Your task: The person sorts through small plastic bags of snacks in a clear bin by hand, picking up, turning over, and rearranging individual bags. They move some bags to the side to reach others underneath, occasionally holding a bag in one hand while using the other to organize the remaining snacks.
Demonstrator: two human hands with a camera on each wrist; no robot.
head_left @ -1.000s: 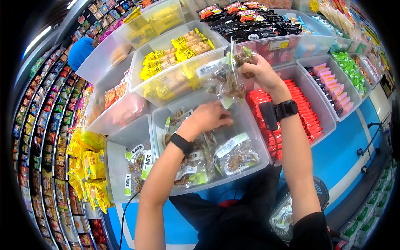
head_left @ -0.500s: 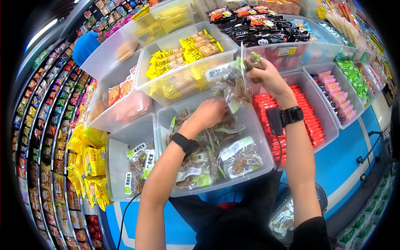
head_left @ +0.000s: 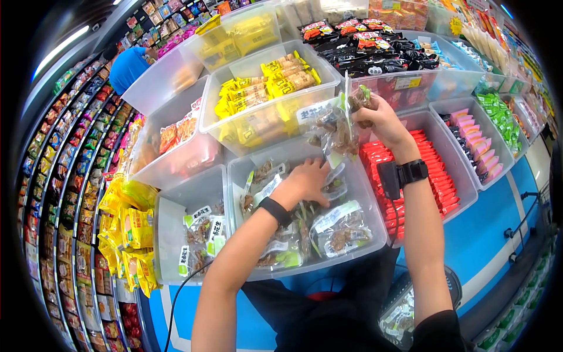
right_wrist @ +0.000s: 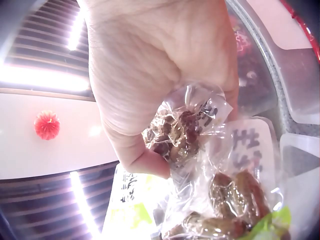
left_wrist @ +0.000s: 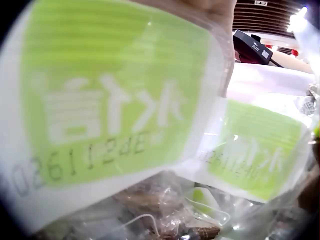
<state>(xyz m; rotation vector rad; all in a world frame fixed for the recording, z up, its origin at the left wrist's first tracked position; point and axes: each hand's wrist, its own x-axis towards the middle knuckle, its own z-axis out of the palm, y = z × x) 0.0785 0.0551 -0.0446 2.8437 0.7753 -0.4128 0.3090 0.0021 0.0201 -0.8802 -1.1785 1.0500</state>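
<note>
My right hand (head_left: 384, 124) grips several clear packs of peanuts in the shell (head_left: 340, 130), held up over the back right of a translucent bin (head_left: 362, 190). In the right wrist view, thumb and fingers close round one peanut pack (right_wrist: 182, 132), and others hang below it. Inside the bin, my left hand (head_left: 306, 180) lies with fingers spread over more peanut packs (head_left: 343, 232). The left wrist view is mostly filled by a green-and-white pack label (left_wrist: 115, 95), which hides the fingers.
A smaller bin (head_left: 170, 234) at left holds similar packs. Red packets (head_left: 425, 176) fill the bin at right, and yellow-wrapped snacks (head_left: 270, 85) the raised bin behind. Yellow bags (head_left: 138, 229) hang at far left. A dark basket (head_left: 448, 287) with packs stands low at right.
My left hand's fingers, bunched at the back of the bin half a second ago, are now spread over the packs. The right hand keeps its grip on the peanut packs.
</note>
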